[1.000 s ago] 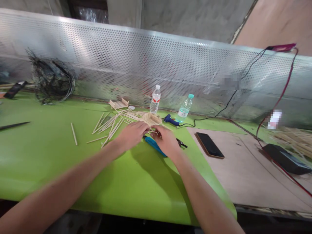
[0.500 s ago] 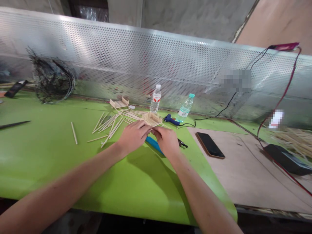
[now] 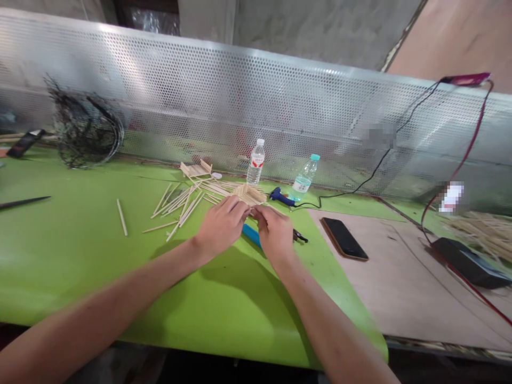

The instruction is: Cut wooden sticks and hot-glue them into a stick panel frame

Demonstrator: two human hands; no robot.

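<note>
My left hand (image 3: 221, 225) and my right hand (image 3: 275, 233) meet fingertip to fingertip above the green table (image 3: 80, 256). Both are pinched on something small between them that I cannot make out. Just beyond the fingers lies a small frame of glued wooden sticks (image 3: 250, 194). A heap of loose wooden sticks (image 3: 182, 200) spreads to the left of it. A blue-handled tool (image 3: 251, 235) lies on the table under my hands, mostly hidden by them.
Two water bottles (image 3: 255, 162) (image 3: 303, 178) stand by the perforated metal wall, with a blue glue gun (image 3: 281, 197) and its black cable. A phone (image 3: 344, 238) lies on the brown board at right. A wire tangle (image 3: 82, 130) sits far left; one stick (image 3: 121, 217) lies apart.
Both hands have risen slightly and drawn closer together, fingertips now touching. The table's objects have not moved.
</note>
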